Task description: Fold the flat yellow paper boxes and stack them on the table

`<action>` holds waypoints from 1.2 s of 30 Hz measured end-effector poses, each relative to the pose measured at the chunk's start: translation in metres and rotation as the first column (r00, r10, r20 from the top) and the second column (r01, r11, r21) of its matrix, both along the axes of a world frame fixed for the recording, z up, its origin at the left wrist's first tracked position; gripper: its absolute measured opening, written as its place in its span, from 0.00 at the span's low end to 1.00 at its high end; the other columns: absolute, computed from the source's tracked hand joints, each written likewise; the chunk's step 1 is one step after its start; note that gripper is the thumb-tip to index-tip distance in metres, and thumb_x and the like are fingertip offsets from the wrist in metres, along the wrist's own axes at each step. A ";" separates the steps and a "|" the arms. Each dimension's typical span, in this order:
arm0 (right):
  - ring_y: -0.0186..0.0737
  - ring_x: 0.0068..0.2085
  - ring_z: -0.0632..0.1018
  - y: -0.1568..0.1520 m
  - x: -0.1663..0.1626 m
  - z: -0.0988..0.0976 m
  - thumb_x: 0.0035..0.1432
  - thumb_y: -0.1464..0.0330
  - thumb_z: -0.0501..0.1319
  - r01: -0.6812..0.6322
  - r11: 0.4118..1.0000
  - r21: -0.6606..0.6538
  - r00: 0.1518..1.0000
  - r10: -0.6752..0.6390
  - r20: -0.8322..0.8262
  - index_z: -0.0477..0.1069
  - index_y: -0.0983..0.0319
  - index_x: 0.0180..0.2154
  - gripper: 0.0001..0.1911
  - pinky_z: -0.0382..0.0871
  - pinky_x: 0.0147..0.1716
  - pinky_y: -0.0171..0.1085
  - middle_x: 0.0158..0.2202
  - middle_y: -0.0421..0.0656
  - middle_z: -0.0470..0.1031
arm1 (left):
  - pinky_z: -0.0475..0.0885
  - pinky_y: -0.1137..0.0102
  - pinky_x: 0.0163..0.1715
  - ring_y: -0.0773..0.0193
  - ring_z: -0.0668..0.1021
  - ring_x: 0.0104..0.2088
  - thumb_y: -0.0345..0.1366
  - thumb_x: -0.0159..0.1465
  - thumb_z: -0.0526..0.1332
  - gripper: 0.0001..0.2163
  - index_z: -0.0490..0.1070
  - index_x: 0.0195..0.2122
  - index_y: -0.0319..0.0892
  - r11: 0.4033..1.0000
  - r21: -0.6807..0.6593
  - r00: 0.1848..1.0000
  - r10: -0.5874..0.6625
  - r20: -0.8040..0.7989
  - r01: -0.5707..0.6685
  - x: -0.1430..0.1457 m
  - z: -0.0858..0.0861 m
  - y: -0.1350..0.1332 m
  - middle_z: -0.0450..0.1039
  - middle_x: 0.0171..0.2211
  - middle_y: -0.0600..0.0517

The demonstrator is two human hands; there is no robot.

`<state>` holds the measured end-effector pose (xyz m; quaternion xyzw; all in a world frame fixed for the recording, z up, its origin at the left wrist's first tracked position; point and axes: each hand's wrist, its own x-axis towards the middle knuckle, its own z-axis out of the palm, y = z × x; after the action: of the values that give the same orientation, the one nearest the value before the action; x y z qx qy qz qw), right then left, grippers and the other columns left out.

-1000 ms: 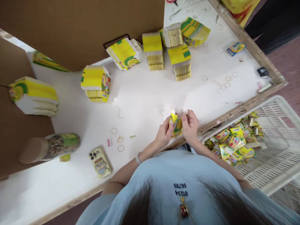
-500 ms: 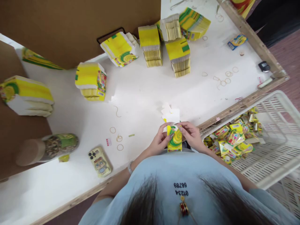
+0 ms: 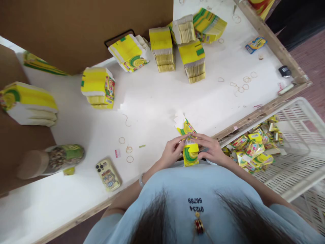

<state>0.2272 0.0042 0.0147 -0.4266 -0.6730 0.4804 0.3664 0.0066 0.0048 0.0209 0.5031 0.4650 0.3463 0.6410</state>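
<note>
Close to my body, at the table's front edge, both hands hold a small yellow-and-green printed carton (image 3: 191, 157). My left hand (image 3: 173, 149) grips its left side, fingers closed at the upper part. From the right, my right hand (image 3: 210, 147) has its fingertips on the same part, beside a barcode flap. Just beyond my fingers lie more cartons (image 3: 187, 126), one with white flaps spread on the table; where these end and the held one begins is partly hidden by my fingers.
Bundled flat cartons (image 3: 161, 40) stand along the back of the white table (image 3: 152, 98). A white plastic basket (image 3: 302, 162) with folded cartons (image 3: 256, 149) sits to the right. A phone (image 3: 108, 174), a jar (image 3: 63, 158) and loose rubber bands (image 3: 129, 149) lie to the left.
A barcode flap now shows folded over the carton's upper part, under my fingers. A printed carton face has come into view beyond my hands where a white flap was. My right hand has shifted slightly.
</note>
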 end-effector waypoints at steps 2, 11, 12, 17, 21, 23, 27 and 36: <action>0.49 0.53 0.83 -0.003 -0.005 0.006 0.60 0.51 0.69 -0.002 0.979 -0.204 0.998 -0.011 -0.061 0.73 0.54 0.60 0.29 0.83 0.48 0.47 0.56 0.51 0.79 | 0.78 0.68 0.35 0.59 0.81 0.39 0.53 0.70 0.59 0.24 0.79 0.55 0.40 0.999 0.032 0.999 0.002 -0.048 0.000 -0.001 0.001 0.003 0.83 0.46 0.41; 0.34 0.34 0.80 0.005 -0.011 0.027 0.60 0.63 0.68 -0.107 0.814 -0.570 0.966 -0.050 -0.253 0.70 0.55 0.60 0.27 0.77 0.34 0.34 0.41 0.42 0.80 | 0.60 0.77 0.22 0.71 0.65 0.22 0.52 0.70 0.60 0.25 0.62 0.62 0.44 0.999 0.024 0.999 0.028 -0.041 -0.027 -0.001 0.004 0.002 0.69 0.26 0.58; 0.35 0.36 0.81 0.007 -0.009 0.027 0.59 0.62 0.69 -0.125 0.802 -0.584 0.961 -0.049 -0.273 0.71 0.56 0.59 0.27 0.78 0.36 0.35 0.42 0.43 0.81 | 0.61 0.77 0.22 0.71 0.66 0.22 0.52 0.71 0.59 0.25 0.60 0.63 0.45 1.000 0.030 0.999 0.007 -0.034 -0.006 -0.002 0.005 0.002 0.70 0.27 0.58; 0.38 0.35 0.83 0.006 -0.013 0.017 0.59 0.55 0.68 -0.135 0.781 -0.610 0.938 -0.097 -0.332 0.78 0.57 0.49 0.19 0.82 0.36 0.40 0.39 0.42 0.84 | 0.70 0.73 0.30 0.67 0.73 0.27 0.48 0.76 0.49 0.24 0.57 0.69 0.44 0.987 0.098 0.991 -0.121 -0.061 0.127 -0.009 0.004 0.011 0.73 0.30 0.54; 0.39 0.34 0.82 0.003 0.014 0.010 0.61 0.51 0.65 0.334 0.840 -0.427 0.910 -0.405 -0.085 0.78 0.57 0.44 0.18 0.80 0.33 0.38 0.39 0.44 0.84 | 0.73 0.64 0.46 0.58 0.77 0.46 0.47 0.75 0.50 0.21 0.67 0.63 0.42 0.942 0.336 0.955 0.092 -0.282 0.009 -0.009 -0.013 0.056 0.77 0.47 0.44; 0.44 0.39 0.83 0.000 0.058 0.012 0.62 0.49 0.62 0.596 0.775 -0.207 0.803 -0.579 0.144 0.77 0.57 0.45 0.20 0.81 0.38 0.44 0.42 0.47 0.83 | 0.69 0.58 0.54 0.51 0.73 0.54 0.46 0.70 0.61 0.23 0.67 0.62 0.39 0.903 0.430 0.846 0.243 -0.475 -0.018 -0.006 -0.026 0.089 0.74 0.53 0.39; 0.66 0.50 0.81 -0.009 0.154 0.034 0.64 0.50 0.59 0.769 0.616 0.174 0.387 -0.664 0.640 0.76 0.59 0.52 0.25 0.69 0.54 0.70 0.47 0.60 0.79 | 0.68 0.57 0.52 0.51 0.74 0.47 0.40 0.59 0.74 0.16 0.74 0.43 0.39 0.944 0.307 0.714 0.129 -0.688 0.125 0.004 -0.044 0.136 0.75 0.40 0.44; 0.61 0.64 0.72 0.037 0.017 0.007 0.67 0.52 0.59 0.366 0.824 0.432 0.756 -0.534 0.379 0.60 0.59 0.66 0.32 0.62 0.66 0.66 0.62 0.56 0.72 | 0.58 0.74 0.23 0.72 0.63 0.20 0.40 0.71 0.59 0.11 0.58 0.34 0.45 0.951 0.308 0.906 0.096 -0.413 0.040 0.011 -0.001 0.118 0.54 0.22 0.62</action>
<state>0.2446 0.0417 0.0217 -0.6158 -0.6887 0.1336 0.3585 0.0176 0.1224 0.0196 0.6534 0.5399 0.3067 0.4331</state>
